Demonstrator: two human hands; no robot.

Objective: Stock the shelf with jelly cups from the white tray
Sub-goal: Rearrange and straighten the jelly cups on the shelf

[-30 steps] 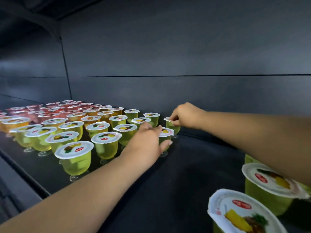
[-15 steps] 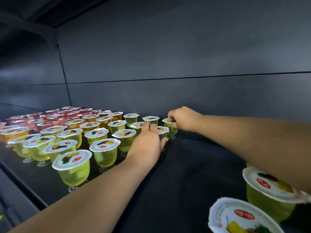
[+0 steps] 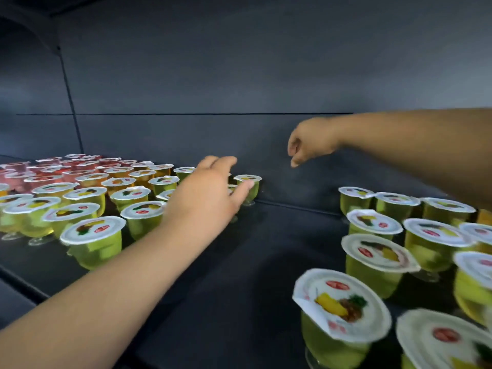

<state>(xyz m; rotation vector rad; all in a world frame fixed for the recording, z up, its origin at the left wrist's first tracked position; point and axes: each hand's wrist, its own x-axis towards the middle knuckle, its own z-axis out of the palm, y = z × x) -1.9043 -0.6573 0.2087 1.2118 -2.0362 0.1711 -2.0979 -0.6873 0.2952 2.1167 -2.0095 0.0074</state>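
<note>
Rows of green, orange and red jelly cups (image 3: pixel 93 238) with white foil lids stand on the left of the dark shelf (image 3: pixel 234 275). The rightmost back cup (image 3: pixel 249 186) stands alone by the back wall. My left hand (image 3: pixel 210 195) hovers over the right end of the rows with fingers spread, thumb close to that cup, holding nothing. My right hand (image 3: pixel 310 142) is lifted above the shelf to the right of it, fingers loosely curled downward and empty. A second group of green jelly cups (image 3: pixel 378 259) crowds the lower right; the white tray is not visible.
The dark back wall (image 3: pixel 239 75) rises right behind the cups. A bare strip of shelf lies between the two groups of cups. The shelf's front edge (image 3: pixel 24 284) runs along the lower left.
My right hand has let go of the back cup and risen up and to the right. My left hand has opened and lifted off its cup. The view shifted right, showing more cups there.
</note>
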